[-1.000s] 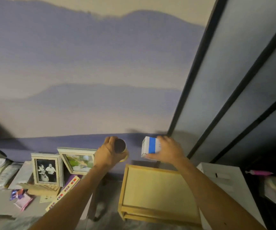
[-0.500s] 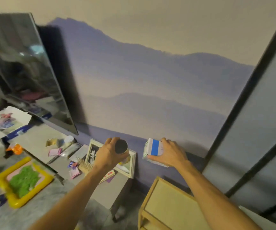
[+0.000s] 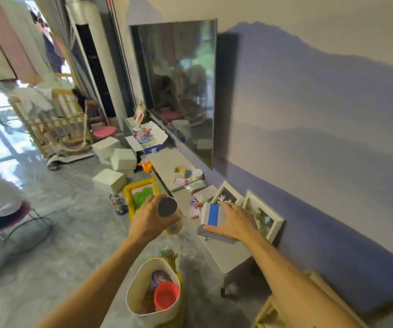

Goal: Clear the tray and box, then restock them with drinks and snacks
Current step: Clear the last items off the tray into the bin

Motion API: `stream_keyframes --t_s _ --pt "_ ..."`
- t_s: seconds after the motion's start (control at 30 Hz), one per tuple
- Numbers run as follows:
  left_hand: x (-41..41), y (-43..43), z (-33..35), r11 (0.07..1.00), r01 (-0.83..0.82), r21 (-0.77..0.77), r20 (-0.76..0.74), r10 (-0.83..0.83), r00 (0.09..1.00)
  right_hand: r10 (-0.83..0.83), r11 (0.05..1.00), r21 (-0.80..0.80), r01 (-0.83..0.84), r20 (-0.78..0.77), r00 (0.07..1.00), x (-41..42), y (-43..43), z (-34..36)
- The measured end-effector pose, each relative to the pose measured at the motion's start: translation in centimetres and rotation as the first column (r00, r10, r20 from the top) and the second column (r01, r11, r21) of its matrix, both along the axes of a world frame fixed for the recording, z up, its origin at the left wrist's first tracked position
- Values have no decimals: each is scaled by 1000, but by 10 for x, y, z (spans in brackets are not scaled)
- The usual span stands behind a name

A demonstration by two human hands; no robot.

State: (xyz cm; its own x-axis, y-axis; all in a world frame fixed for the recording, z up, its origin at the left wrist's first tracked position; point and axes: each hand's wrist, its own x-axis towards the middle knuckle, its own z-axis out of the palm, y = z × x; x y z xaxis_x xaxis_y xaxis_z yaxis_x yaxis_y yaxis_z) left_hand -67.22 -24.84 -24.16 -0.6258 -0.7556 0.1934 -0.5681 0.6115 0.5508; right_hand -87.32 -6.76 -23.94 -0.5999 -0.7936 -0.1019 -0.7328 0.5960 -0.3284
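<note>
Can (image 3: 168, 207) is gripped in the left hand (image 3: 147, 220), fingers curled round its side, dark lid turned toward the camera. White carton with a blue stripe (image 3: 210, 215) is held in the right hand (image 3: 235, 224) at 3 o'clock of the can, fingers wrapped over its top. Both items are carried in the air, beside the end of a low grey shelf (image 3: 228, 254). Framed pictures (image 3: 264, 216) are leaned on the wall at 3 o'clock of the carton. An open white bin (image 3: 141, 280) containing a red cup (image 3: 165, 295) is noted at 6 o'clock of the can.
</note>
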Motion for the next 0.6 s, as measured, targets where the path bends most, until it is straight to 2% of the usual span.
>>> stream_keyframes --t_s 0.23,0.43,0.6 --pt "103 -97 -6 992 -126 29 11 126 992 134 991 7 -134 -22 991 76 -122 -11" --pt "163 -176 -21 993 -102 65 42 100 994 181 982 52 -181 15 983 127 -205 -35" --pt "179 -213 -58 984 -104 146 111 88 990 175 970 163 -181 51 983 148 -239 -73"
